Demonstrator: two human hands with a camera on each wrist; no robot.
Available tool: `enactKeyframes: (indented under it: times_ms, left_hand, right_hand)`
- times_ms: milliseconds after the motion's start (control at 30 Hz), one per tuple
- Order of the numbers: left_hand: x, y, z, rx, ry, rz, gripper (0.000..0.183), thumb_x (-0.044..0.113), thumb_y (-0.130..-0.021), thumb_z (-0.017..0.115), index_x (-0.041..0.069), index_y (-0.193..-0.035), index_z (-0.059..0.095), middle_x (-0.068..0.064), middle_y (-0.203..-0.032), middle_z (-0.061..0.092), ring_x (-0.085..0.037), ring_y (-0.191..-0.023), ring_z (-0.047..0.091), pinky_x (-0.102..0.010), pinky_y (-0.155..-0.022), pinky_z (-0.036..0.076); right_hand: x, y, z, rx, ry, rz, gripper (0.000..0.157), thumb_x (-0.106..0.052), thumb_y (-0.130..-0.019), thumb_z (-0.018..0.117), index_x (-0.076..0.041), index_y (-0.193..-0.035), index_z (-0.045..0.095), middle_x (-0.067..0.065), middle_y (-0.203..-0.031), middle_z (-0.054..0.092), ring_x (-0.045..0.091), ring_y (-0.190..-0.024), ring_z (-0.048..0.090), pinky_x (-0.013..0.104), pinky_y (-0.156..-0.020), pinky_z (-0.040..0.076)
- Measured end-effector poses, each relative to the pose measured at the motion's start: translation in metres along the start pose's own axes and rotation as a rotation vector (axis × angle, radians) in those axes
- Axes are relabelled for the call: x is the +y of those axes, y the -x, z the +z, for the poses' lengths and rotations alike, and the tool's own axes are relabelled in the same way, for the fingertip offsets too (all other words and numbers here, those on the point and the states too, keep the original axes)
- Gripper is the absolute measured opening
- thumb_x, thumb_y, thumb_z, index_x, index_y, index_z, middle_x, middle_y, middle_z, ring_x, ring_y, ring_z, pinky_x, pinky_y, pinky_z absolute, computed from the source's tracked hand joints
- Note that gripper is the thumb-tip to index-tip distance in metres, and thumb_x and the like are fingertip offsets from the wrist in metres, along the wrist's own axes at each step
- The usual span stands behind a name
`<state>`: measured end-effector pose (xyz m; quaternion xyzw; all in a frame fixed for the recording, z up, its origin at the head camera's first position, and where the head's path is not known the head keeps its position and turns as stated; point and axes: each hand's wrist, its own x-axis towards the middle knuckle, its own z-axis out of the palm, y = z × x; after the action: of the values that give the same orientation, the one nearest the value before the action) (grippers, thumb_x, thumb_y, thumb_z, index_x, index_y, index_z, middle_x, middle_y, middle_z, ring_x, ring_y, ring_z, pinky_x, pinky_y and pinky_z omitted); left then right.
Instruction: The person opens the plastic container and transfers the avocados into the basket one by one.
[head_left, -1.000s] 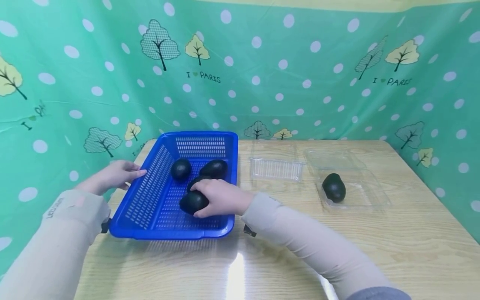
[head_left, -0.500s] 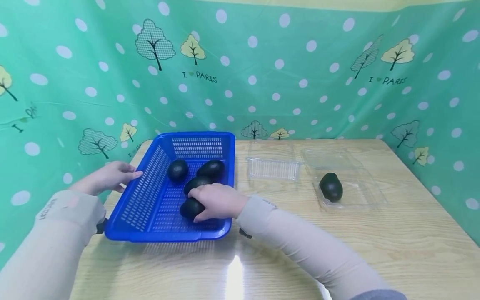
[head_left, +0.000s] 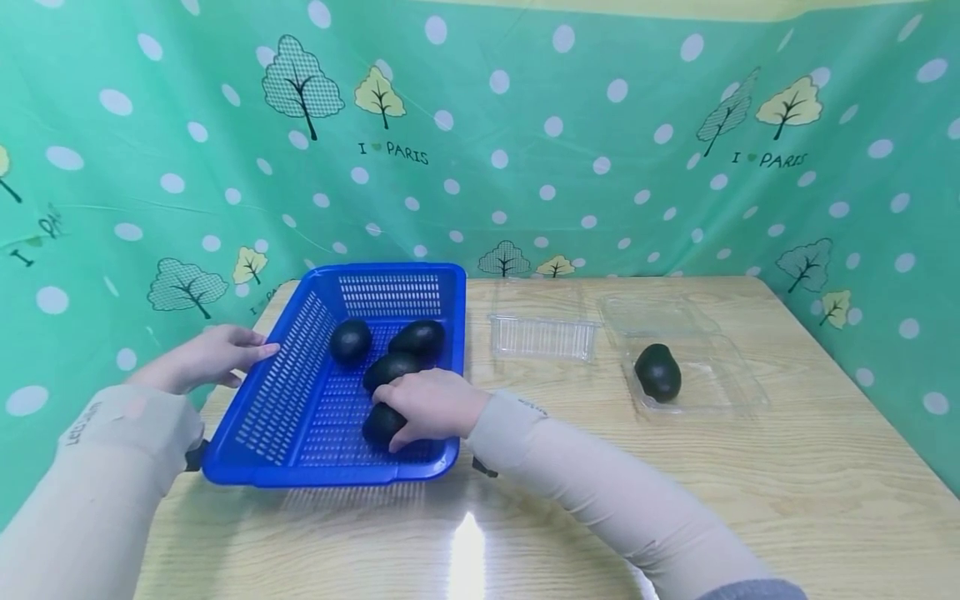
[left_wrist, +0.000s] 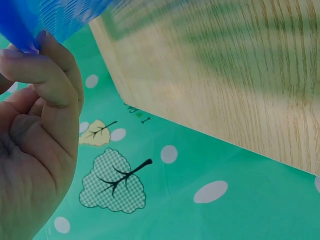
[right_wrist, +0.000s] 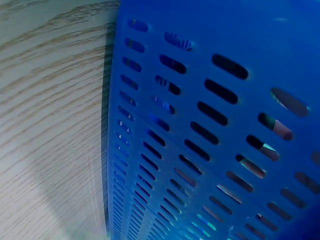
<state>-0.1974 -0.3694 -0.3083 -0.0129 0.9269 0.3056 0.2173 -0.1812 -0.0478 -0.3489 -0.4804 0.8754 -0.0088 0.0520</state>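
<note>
A blue perforated plastic basket (head_left: 251, 417) stands on the table with several dark avocados in it. My left hand (head_left: 217, 358) grips its left rim between thumb and fingers; in the left wrist view the fingers (left_wrist: 55, 100) bend up to the basket's edge. Reaching over the right side, my right hand (head_left: 431, 406) holds an avocado (head_left: 378, 425) low near the basket's front, partly covered by the fingers. Just behind it lies a second avocado (head_left: 390, 367). Farther back are one at right (head_left: 418, 337) and one at left (head_left: 350, 342). The right wrist view shows mostly the basket's slotted wall (right_wrist: 200, 115).
Right of the basket stands an opened clear plastic box (head_left: 542, 337). Beyond it, another opened clear container (head_left: 720, 383) holds one avocado (head_left: 658, 372). A green patterned cloth (head_left: 637, 100) hangs behind and beside the wooden table (head_left: 600, 533).
My right hand has moved lower and slightly toward the basket's front with its avocado, uncovering more of the one behind. The left hand stays on the rim. The head view has shifted slightly.
</note>
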Motion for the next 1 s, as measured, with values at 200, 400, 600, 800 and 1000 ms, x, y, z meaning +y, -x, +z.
enactKeyframes:
  times_ms: [200,400,600,800,1000]
  left_hand:
    - [0.0000,0.0009,0.0015,0.004,0.016,0.002,0.071,0.038,-0.107,0.040,-0.024,-0.139,0.029,-0.022,-0.114,0.066,-0.017,-0.099,0.064,-0.034,-0.078,0.058]
    - [0.0001,0.0011,0.0020,0.005,0.018,-0.002,0.072,0.039,-0.107,0.040,-0.023,-0.139,0.029,-0.024,-0.116,0.065,-0.022,-0.102,0.065,-0.032,-0.076,0.057]
    - [0.0001,0.0000,0.0021,0.007,0.008,-0.004,0.076,0.042,-0.106,0.040,-0.023,-0.141,0.026,-0.021,-0.115,0.067,-0.021,-0.102,0.064,-0.031,-0.073,0.055]
    - [0.0024,0.0001,0.0028,-0.011,0.043,-0.003,0.070,0.041,-0.106,0.042,-0.018,-0.141,0.033,-0.001,-0.100,0.071,-0.012,-0.092,0.061,-0.028,-0.065,0.051]
    - [0.0011,0.0021,0.0023,-0.012,0.043,-0.006,0.071,0.043,-0.106,0.041,-0.018,-0.140,0.033,-0.006,-0.104,0.071,-0.015,-0.097,0.064,-0.029,-0.067,0.052]
  right_hand:
    - [-0.0003,-0.0007,0.0025,0.009,0.027,0.000,0.053,-0.051,-0.081,0.078,-0.022,-0.122,0.062,-0.006,-0.111,0.071,0.009,-0.099,0.067,0.031,-0.085,0.055]
    - [-0.0008,0.0001,0.0017,0.012,0.007,0.010,0.056,-0.051,-0.081,0.078,-0.023,-0.127,0.062,-0.006,-0.121,0.069,0.009,-0.106,0.065,0.031,-0.090,0.054]
    - [0.0001,0.0020,0.0004,0.035,-0.041,0.022,0.058,-0.049,-0.084,0.075,-0.022,-0.133,0.061,-0.004,-0.133,0.064,0.012,-0.116,0.064,0.030,-0.097,0.053]
    - [0.0011,0.0037,0.0000,0.086,-0.088,0.031,0.054,-0.047,-0.086,0.074,-0.021,-0.132,0.061,-0.004,-0.132,0.064,0.012,-0.117,0.063,0.029,-0.097,0.052]
    - [0.0021,0.0049,0.0008,0.175,-0.182,0.026,0.053,-0.042,-0.091,0.068,-0.017,-0.137,0.057,-0.001,-0.137,0.061,0.013,-0.128,0.057,0.028,-0.108,0.045]
